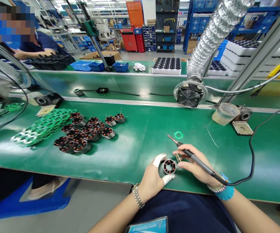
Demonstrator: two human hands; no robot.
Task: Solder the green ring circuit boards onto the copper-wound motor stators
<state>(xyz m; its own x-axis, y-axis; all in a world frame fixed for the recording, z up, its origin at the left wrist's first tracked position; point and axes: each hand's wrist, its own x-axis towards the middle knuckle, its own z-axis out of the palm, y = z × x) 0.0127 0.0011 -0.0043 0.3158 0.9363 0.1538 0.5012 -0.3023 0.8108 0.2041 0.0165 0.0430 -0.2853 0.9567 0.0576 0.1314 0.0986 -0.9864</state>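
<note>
Green counter (pixel 140 142) | motor stator (pixel 165 167) pinched between fingers (pixel 158 160) of left hand (pixel 151 176), apparently for steadiness | pale ring (pixel 178 158) pinched in right hand (pixel 195 169), soldering iron (pixel 191 154) cradled, presumably for readiness

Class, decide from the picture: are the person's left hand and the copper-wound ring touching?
Touching. The head view shows the left hand holding the copper-wound ring, with white-covered fingertips against its rim.

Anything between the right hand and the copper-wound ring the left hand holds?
Only a small pale loop at the fingers of the right hand; nothing else visible stands between that hand and the copper-wound ring.
</note>
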